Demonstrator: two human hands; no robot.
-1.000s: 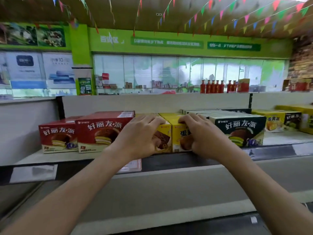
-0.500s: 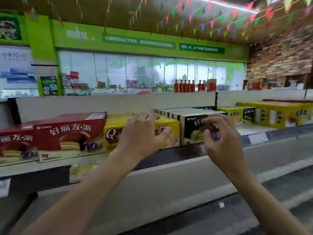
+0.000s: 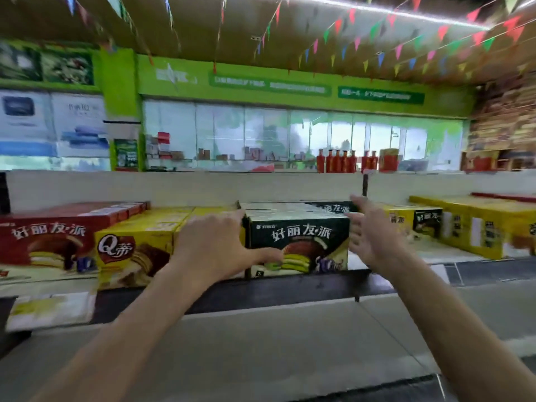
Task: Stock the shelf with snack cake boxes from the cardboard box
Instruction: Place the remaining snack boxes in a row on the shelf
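Up on the shelf point(image 3: 290, 288), a dark green snack cake box point(image 3: 298, 242) sat at the front edge, glossy printed cardboard, rectangular, printed face toward the camera, long axis running left to right along the shelf lip. More flat box tops of the same kind lined up behind it. Left hand point(image 3: 216, 250) was at the box's left front corner, thumb stretched along the lower front face, fingers laid against the left side; whether they curled round the edge could not be told through the blur. Right hand point(image 3: 374, 239) hovered just beside the box's right end, fingers straight and spread, palm facing the box, holding nothing; contact unclear.

Yellow box point(image 3: 136, 256) stood just left, touching or nearly touching the green one, same glossy card, face forward. Red box point(image 3: 49, 239) was further left, also face forward. More yellow boxes point(image 3: 475, 227) sat to the right, apart from the green one. Shelf edge was a dark strip with pale price labels point(image 3: 52, 310). Coloured pennant bunting point(image 3: 377, 56) hung from the ceiling.
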